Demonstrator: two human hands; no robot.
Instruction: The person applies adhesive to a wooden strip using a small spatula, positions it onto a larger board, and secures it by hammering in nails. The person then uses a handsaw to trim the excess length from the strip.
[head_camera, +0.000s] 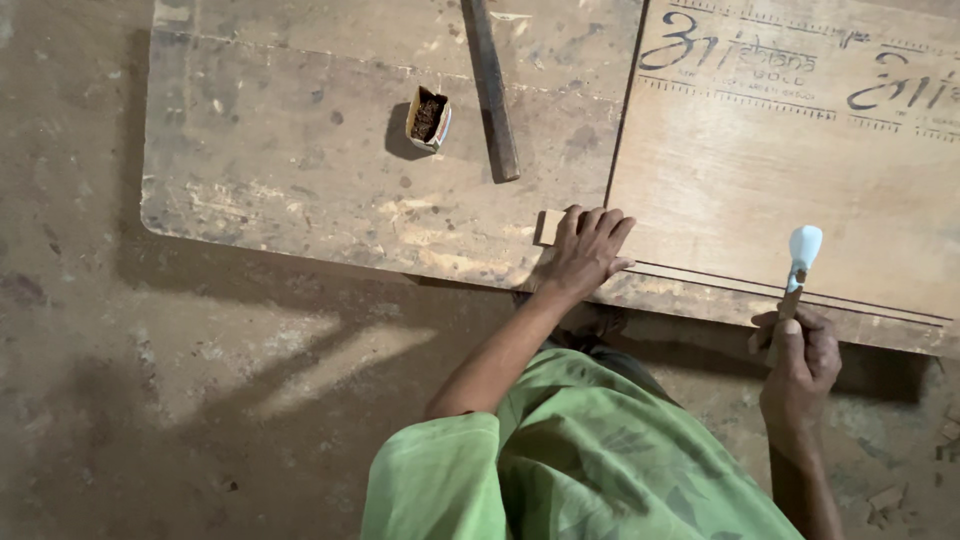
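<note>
Left hand (585, 250) flat, fingers spread on small wood block (549, 226) at plywood sheet's (780, 190) near edge. Right hand (800, 360) gripping white-tipped brush (802, 258) over same edge. Farther off on the board (300, 190): small box (428, 118), dark bar (491, 88).

Two hands (590, 250), two boards (330, 150) (one overlapping), one brush (802, 262), one box (428, 117)

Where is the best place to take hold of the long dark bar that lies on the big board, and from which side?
Probably grip the long dark bar near its lower end, which lies free on the worn board, coming from above with fingers across its narrow width. Its right side is clearer; the small open box stands close on its left. Its upper end leaves the picture.
</note>
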